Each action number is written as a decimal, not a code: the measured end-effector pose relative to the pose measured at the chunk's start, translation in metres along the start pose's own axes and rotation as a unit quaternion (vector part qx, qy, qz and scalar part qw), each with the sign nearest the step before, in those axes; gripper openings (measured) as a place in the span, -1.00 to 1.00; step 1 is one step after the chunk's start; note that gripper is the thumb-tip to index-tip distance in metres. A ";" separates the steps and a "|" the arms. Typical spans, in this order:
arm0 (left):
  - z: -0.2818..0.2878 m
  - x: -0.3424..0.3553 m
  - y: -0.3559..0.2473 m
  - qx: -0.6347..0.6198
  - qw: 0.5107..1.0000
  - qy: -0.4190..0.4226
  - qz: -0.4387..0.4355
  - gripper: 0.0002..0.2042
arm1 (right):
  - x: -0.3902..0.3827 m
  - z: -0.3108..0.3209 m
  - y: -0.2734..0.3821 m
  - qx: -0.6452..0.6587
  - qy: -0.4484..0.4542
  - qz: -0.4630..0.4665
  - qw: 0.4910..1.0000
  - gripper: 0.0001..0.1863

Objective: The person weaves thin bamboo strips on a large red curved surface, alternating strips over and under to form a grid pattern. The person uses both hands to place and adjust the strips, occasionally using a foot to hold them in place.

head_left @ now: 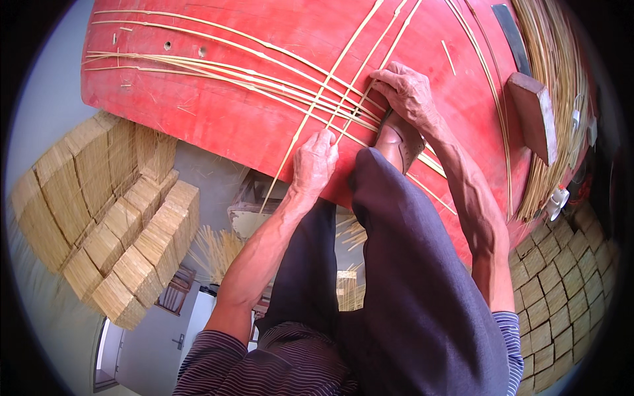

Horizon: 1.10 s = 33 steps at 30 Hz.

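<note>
On the red board [152, 89], long pale bamboo strips [178, 61] run across shorter crossing strips [294, 138], forming a loose lattice. My left hand [314, 163] is at the lattice's lower edge, its fingers closed on the bamboo strips near a crossing. My right hand [404, 92] is higher and to the right, thumb and fingers pinched on a bamboo strip at the lattice's right side. My brown shoe [396, 142] rests on the strips just below my right hand, partly hidden by my forearm and dark trouser leg [409, 264].
At right lie a dark bar [512, 36], a wooden block [531, 117], a long strip bundle [548, 46] and a white object [557, 203]. Stacked straw-coloured bundles or baskets stand at left [79, 191] and lower right [555, 290]. A door [148, 350] is at lower left.
</note>
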<state>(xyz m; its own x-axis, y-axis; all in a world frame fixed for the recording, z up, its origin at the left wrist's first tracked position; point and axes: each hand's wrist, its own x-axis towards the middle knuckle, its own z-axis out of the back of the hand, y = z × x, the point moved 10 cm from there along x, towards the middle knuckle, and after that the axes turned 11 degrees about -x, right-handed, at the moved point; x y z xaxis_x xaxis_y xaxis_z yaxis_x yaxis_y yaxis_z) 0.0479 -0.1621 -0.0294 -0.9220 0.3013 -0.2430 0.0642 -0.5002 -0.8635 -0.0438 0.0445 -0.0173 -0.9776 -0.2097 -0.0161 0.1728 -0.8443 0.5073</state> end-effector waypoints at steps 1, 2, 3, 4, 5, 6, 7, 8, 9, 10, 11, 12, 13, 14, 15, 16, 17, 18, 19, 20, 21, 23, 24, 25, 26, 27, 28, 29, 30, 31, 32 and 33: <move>-0.003 -0.001 0.005 -0.015 1.000 0.009 0.025 -0.87 | -0.001 0.000 -0.002 0.005 -0.003 -0.006 1.000 -0.82; -0.004 -0.001 0.004 -0.018 1.000 0.008 0.019 -0.88 | -0.002 0.000 -0.005 0.010 -0.006 -0.012 1.000 -0.83; -0.003 -0.001 0.004 -0.018 1.000 0.007 0.014 -0.88 | -0.002 -0.001 -0.004 0.007 -0.009 -0.010 1.000 -0.84; -0.002 -0.001 0.003 -0.019 1.000 0.004 0.010 -0.89 | -0.002 -0.001 -0.004 0.003 -0.011 -0.009 1.000 -0.84; -0.002 0.000 0.004 -0.029 0.999 0.007 0.012 -0.89 | -0.001 -0.001 -0.004 -0.001 -0.014 -0.007 1.000 -0.85; -0.001 -0.001 0.005 -0.039 0.999 0.009 0.015 -0.90 | 0.000 -0.001 -0.002 0.004 -0.006 -0.012 1.000 -0.84; 0.000 -0.001 0.006 -0.049 0.999 0.010 0.019 -0.90 | 0.001 0.000 0.000 0.010 0.002 -0.017 1.000 -0.82; 0.000 -0.002 0.011 -0.067 0.997 0.017 0.043 -0.90 | 0.002 0.000 0.002 0.015 0.010 -0.021 1.000 -0.81; -0.001 -0.002 0.015 -0.084 0.994 0.023 0.066 -0.90 | 0.004 -0.002 0.003 0.012 0.019 -0.026 0.999 -0.81; 0.000 -0.003 0.018 -0.102 0.990 0.028 0.089 -0.89 | 0.006 -0.004 0.004 0.009 0.028 -0.030 0.999 -0.81; 0.007 -0.001 0.016 -0.073 0.995 0.008 0.072 -0.88 | 0.009 -0.008 0.006 0.007 0.036 -0.034 0.999 -0.81; 0.013 0.003 0.007 -0.049 0.997 -0.008 0.055 -0.87 | 0.009 -0.009 0.007 -0.020 0.042 -0.033 0.998 -0.81; 0.019 0.006 0.000 -0.024 0.999 -0.024 0.037 -0.86 | 0.011 -0.012 0.008 -0.047 0.048 -0.031 0.997 -0.80; 0.020 0.009 0.001 -0.011 0.999 -0.018 0.041 -0.85 | 0.013 -0.015 0.008 -0.073 0.055 -0.030 0.995 -0.79; 0.023 0.013 0.005 0.007 0.999 -0.016 0.046 -0.84 | 0.017 -0.017 0.014 -0.051 0.022 -0.013 0.998 -0.78; 0.027 0.016 0.009 0.024 0.998 -0.013 0.051 -0.83 | 0.018 -0.020 0.013 -0.052 0.027 -0.022 0.998 -0.78; 0.025 0.015 0.011 0.013 1.000 0.000 0.027 -0.83 | 0.017 -0.022 0.011 -0.053 0.031 -0.031 0.998 -0.78; 0.025 0.015 0.013 0.012 1.000 -0.001 0.027 -0.84 | 0.018 -0.023 0.011 -0.052 0.037 -0.039 0.997 -0.78; 0.024 0.014 0.014 0.011 1.000 -0.002 0.027 -0.84 | 0.019 -0.023 0.011 -0.059 0.034 -0.036 0.997 -0.77; 0.023 0.013 0.016 0.009 1.000 -0.002 0.026 -0.85 | 0.019 -0.023 0.011 -0.055 0.026 -0.033 0.998 -0.77; 0.024 0.013 0.014 0.006 1.000 -0.005 0.016 -0.86 | 0.018 -0.022 0.012 -0.051 0.017 -0.031 0.998 -0.77; 0.024 0.013 0.012 0.001 1.000 -0.009 -0.003 -0.87 | 0.017 -0.021 0.013 -0.049 -0.001 -0.022 0.999 -0.77; 0.023 0.013 0.011 0.008 1.000 -0.004 -0.005 -0.87 | 0.017 -0.021 0.014 -0.056 -0.004 -0.020 0.998 -0.76; 0.022 0.013 0.010 0.016 1.000 0.001 -0.007 -0.87 | 0.017 -0.020 0.015 -0.064 -0.008 -0.018 0.998 -0.76; 0.021 0.013 0.009 0.023 1.000 0.005 -0.008 -0.88 | 0.018 -0.019 0.015 -0.072 -0.011 -0.016 0.997 -0.75; 0.020 0.013 0.010 0.032 0.999 0.008 -0.011 -0.88 | 0.019 -0.020 0.016 -0.087 -0.006 -0.016 0.996 -0.74; 0.019 0.013 0.011 0.040 0.999 0.010 -0.014 -0.87 | 0.019 -0.021 0.016 -0.088 -0.007 -0.014 0.996 -0.74; 0.018 0.013 0.011 0.049 0.999 0.013 -0.016 -0.87 | 0.018 -0.021 0.016 -0.090 -0.008 -0.013 0.996 -0.74; 0.018 0.013 0.012 0.054 0.998 0.012 -0.019 -0.88 | 0.018 -0.020 0.016 -0.092 -0.009 -0.011 0.996 -0.73; 0.016 0.013 0.013 0.059 0.998 0.011 -0.021 -0.88 | 0.018 -0.020 0.016 -0.093 -0.007 -0.012 0.996 -0.73; 0.016 0.012 0.014 0.063 0.998 0.010 -0.024 -0.88 | 0.018 -0.020 0.015 -0.095 -0.006 -0.014 0.995 -0.73; 0.015 0.012 0.015 0.065 0.998 0.008 -0.024 -0.88 | 0.018 -0.020 0.016 -0.096 -0.004 -0.015 0.995 -0.73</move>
<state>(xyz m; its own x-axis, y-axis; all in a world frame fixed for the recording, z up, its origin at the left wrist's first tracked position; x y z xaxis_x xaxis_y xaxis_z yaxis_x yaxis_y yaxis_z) 0.0321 -0.1780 -0.0389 -0.9166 0.3396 -0.2109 -0.0307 -0.5857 -0.8099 -0.0558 0.0177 -0.0269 -0.9834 -0.1803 -0.0215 0.1631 -0.9288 0.3328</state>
